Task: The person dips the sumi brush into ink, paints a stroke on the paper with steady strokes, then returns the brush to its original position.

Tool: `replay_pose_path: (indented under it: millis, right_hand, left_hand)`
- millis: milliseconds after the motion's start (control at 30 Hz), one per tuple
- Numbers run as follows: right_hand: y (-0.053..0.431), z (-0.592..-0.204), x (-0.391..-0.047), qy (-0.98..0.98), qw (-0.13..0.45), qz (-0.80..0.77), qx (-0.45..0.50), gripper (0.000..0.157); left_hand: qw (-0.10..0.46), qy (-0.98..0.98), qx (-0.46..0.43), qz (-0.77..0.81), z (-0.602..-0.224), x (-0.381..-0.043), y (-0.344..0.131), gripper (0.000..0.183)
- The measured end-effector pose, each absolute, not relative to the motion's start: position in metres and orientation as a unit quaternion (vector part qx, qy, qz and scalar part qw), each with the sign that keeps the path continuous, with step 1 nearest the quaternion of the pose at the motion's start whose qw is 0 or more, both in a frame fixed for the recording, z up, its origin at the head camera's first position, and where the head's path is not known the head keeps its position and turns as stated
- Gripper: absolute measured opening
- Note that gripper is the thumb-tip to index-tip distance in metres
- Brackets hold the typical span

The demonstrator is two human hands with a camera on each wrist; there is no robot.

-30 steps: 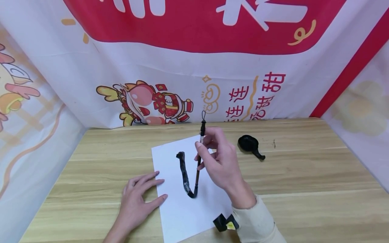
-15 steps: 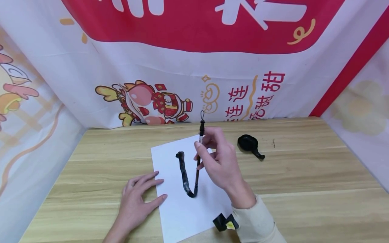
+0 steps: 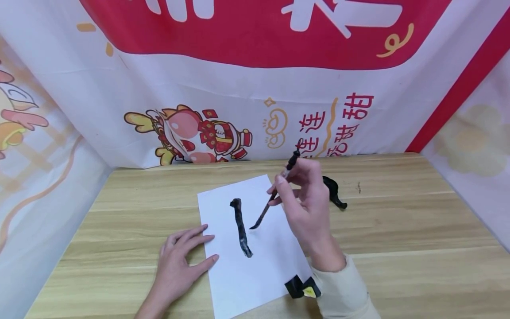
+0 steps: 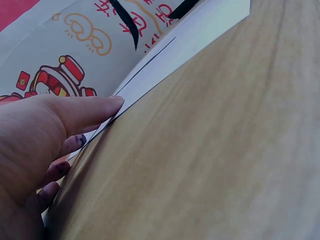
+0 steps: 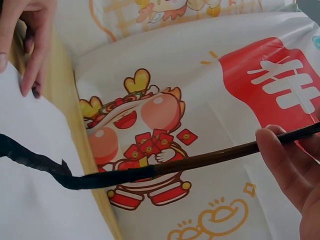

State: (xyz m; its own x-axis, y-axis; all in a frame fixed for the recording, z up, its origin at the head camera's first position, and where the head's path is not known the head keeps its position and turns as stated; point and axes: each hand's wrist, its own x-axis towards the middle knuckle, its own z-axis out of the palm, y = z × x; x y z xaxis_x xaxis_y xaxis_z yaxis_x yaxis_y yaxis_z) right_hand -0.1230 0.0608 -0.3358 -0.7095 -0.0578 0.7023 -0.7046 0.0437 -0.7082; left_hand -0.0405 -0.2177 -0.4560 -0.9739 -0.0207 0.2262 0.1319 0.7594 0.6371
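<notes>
My right hand (image 3: 307, 212) pinches a writing brush (image 3: 264, 215) by its dark handle, held aslant with the black bristle tip down and to the left. In the left wrist view the brush tip (image 4: 131, 30) hangs above the paper, apart from it. A white sheet of paper (image 3: 243, 288) bears one long black ink stroke (image 3: 241, 223), left of the tip. My left hand (image 3: 181, 261) rests with spread fingers on the paper's left edge and the table. Dark smudges mark its fingertips (image 4: 61, 168) in the left wrist view.
A black dish with a short handle (image 3: 338, 198) lies on the wooden table (image 3: 398, 221) at the right, partly hidden behind my right hand. Small dark specks (image 3: 359, 187) lie beside it. A printed cloth (image 3: 239, 84) stands at the table's back edge, with more cloth along both sides.
The brush has come up off the foot of the stroke, and my right hand has shifted up and right, tilting it. It now covers part of the black dish. My left hand stays put.
</notes>
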Motion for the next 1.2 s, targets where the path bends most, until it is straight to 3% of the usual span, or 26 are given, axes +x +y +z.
replay_pose_path:
  millis: [567, 867, 1200]
  right_hand:
    - [0.078, -0.329, -0.125, -0.634, 0.207, 0.678, 0.307, 0.012]
    - [0.091, -0.334, -0.128, -0.616, 0.165, 0.709, 0.301, 0.022]
    - [0.109, -0.342, -0.133, -0.626, 0.115, 0.716, 0.288, 0.046]
  left_hand:
    - [0.105, -0.932, -0.027, -0.345, -0.459, -0.038, -0.217, 0.046]
    - [0.117, -0.930, -0.034, -0.347, -0.459, -0.038, -0.217, 0.045]
    - [0.118, -0.933, -0.031, -0.339, -0.457, -0.040, -0.217, 0.046]
